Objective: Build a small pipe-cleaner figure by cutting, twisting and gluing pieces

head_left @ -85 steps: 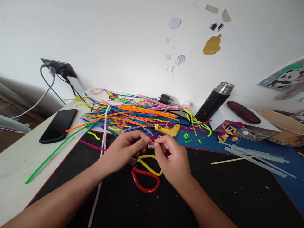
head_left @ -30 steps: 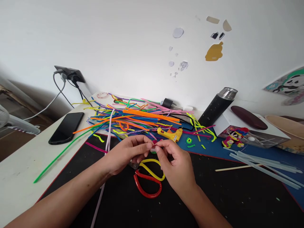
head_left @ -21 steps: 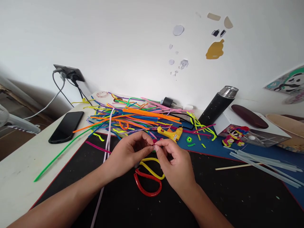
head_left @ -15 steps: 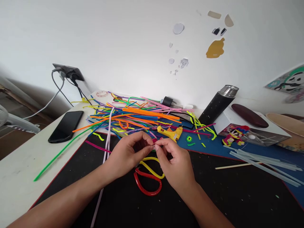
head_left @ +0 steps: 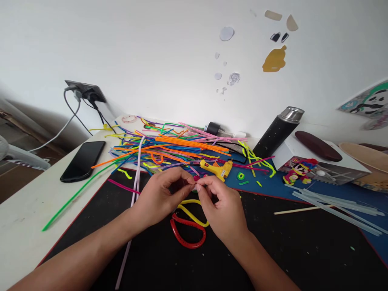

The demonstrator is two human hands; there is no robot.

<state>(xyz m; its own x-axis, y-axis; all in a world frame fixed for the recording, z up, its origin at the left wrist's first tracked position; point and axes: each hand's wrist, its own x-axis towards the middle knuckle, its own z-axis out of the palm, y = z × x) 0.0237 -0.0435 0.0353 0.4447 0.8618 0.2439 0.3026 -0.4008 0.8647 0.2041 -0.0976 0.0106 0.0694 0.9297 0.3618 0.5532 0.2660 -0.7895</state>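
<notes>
My left hand (head_left: 159, 196) and my right hand (head_left: 224, 206) meet over the black mat (head_left: 163, 258), thumbs and forefingers pinched together. A small magenta piece (head_left: 196, 178) shows at their fingertips, mostly covered, so its kind is hard to make out. Below the hands lie a red loop handle (head_left: 189, 245) and a yellow loop handle (head_left: 194, 214), which look like scissors; any blades are hidden. Just beyond the fingers rests a yellow hot glue gun (head_left: 220, 169). Long pale lilac pipe cleaners (head_left: 135, 194) pass beside my left wrist.
A heap of coloured pipe cleaners (head_left: 178, 142) covers the back of the desk. At left lies a phone (head_left: 82, 161). A black flask (head_left: 278, 133), a small figure (head_left: 298, 173), clear glue sticks (head_left: 336, 206) and a thin wooden stick (head_left: 298, 210) are at right.
Both hands keep their pinch in nearly the same place, with only tiny finger movement. The whole view has shifted slightly.
</notes>
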